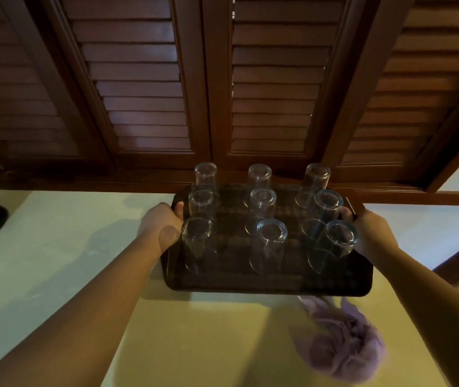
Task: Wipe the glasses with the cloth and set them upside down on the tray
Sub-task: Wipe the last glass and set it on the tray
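My left hand (161, 224) and right hand (373, 233) grip the tray (273, 283) edges, fingers curled; nine glasses (271, 233) upside down, cloth (345, 347) near its front edge.

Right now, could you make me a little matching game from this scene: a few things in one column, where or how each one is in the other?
Things:
1. glasses
2. cloth
3. left hand
4. right hand

Places or states:
A. crumpled on the counter, nearer than the tray
B. grips the tray's left edge
C. upside down in rows on the tray
D. grips the tray's right edge

Pairs: 1-C, 2-A, 3-B, 4-D
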{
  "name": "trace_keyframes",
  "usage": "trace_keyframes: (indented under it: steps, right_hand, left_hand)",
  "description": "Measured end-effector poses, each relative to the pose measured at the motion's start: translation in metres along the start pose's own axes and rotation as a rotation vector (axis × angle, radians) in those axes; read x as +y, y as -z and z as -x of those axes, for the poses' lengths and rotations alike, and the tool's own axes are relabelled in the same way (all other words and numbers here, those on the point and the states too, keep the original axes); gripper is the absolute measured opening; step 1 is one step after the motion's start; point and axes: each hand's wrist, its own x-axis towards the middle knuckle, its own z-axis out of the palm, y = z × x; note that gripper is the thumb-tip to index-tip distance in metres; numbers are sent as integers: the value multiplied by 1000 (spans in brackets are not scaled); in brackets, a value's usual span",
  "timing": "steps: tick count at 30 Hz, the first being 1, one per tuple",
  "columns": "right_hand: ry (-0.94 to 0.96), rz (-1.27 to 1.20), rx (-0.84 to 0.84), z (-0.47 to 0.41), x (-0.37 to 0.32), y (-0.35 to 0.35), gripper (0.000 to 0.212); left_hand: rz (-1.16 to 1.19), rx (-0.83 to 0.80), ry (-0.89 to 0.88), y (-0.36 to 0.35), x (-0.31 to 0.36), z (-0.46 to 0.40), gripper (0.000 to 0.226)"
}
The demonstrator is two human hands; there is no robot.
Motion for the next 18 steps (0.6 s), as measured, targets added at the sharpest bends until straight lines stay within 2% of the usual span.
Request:
trace_keyframes:
  steps: [3,6,10,18]
  right_hand:
    - [50,77,-35,7,-15,-1,47]
    - [76,11,-10,17,-33,-7,52]
    - [90,70,-39,38,-65,-18,46]
    - [128,76,7,102,-129,-61,56]
  left_hand:
    - [-16,22,3,16,-17,1,54]
    - [-18,64,10,32,-39,4,57]
    - [-16,84,38,54,-78,8,57]
    - [-8,122,84,96,-171,20,54]
